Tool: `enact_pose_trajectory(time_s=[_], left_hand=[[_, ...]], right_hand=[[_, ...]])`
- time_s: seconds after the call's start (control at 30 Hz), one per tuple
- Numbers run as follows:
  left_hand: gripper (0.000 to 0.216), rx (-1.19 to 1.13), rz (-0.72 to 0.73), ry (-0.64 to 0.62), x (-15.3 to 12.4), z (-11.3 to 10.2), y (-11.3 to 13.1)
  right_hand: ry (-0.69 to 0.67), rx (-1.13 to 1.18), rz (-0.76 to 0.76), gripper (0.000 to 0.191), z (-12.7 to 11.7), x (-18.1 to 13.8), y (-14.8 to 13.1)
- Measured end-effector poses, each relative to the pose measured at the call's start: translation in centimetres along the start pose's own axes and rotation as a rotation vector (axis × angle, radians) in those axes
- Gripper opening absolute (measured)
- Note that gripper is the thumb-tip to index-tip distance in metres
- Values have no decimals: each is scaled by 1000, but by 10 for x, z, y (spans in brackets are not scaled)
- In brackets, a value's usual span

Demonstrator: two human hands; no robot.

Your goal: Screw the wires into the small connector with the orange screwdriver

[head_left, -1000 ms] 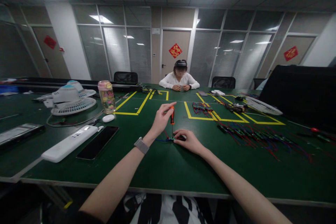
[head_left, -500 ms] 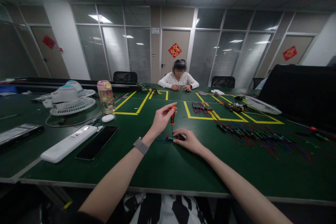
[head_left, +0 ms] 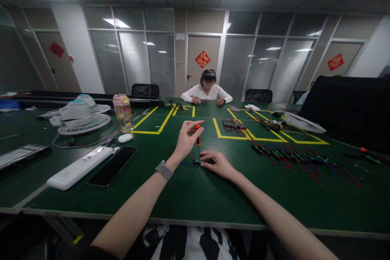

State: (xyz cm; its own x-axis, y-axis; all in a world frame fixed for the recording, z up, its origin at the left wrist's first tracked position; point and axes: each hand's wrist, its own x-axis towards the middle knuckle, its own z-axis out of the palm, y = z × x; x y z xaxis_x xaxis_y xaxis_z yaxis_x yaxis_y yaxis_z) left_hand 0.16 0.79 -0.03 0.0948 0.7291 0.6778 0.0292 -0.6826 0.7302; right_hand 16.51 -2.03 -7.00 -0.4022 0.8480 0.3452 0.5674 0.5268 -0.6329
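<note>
My left hand (head_left: 186, 140) pinches the orange-and-black handle of a small screwdriver (head_left: 198, 138), held upright with its tip down on a small black part with red and blue wires (head_left: 199, 161). My right hand (head_left: 217, 162) lies over that part on the green table (head_left: 195, 191), fingers curled on it and pressing it down. A grey watch sits on my left wrist.
A black phone (head_left: 113, 165), a white power strip (head_left: 79, 167), an earbud case (head_left: 125, 137), a pink bottle (head_left: 123, 112) and desk fans (head_left: 83, 117) lie left. Several wired parts (head_left: 292, 158) spread right. A person sits across the table.
My left fingers have shifted round the screwdriver handle, which leans slightly left now. The person opposite has moved their hands apart.
</note>
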Motion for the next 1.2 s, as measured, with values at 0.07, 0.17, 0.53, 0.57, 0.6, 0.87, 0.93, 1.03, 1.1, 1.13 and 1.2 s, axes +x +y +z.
enact_pose_trajectory(time_s=[0.07,0.17,0.53,0.57,0.6,0.87,0.93,1.03,1.1,1.13,1.2], left_hand=[[31,-49,-23,-36,1,0,0],[34,-133,-77,-86,1,0,0],[34,-102,-45,-99,1,-1,0],[33,-89,-38,-88,0,0,0],[32,-54,-19,-65,0,0,0],[34,-83,-45,-105,1,-1,1],[34,-114,-62,-102,1,0,0],[30,-14,-10,-27,0,1,-2],[29,34,8,-6,0,0,-1],[29,29,5,-17,0,0,-1],[31,-27,-20,-65,1,-1,0]], right_hand=[[0,3,-1,23,0,0,0],[13,11,-11,25,0,0,1],[114,96,-2,15,2,-1,1],[114,94,3,13,2,-1,1],[113,89,5,12,2,-1,1],[121,2,-24,6,4,-1,2],[118,-9,-28,6,5,-1,1],[120,-21,-34,6,5,-1,1],[119,-22,-41,7,4,-1,1],[116,-21,-43,7,4,-1,1],[111,-19,-48,10,4,-1,2]])
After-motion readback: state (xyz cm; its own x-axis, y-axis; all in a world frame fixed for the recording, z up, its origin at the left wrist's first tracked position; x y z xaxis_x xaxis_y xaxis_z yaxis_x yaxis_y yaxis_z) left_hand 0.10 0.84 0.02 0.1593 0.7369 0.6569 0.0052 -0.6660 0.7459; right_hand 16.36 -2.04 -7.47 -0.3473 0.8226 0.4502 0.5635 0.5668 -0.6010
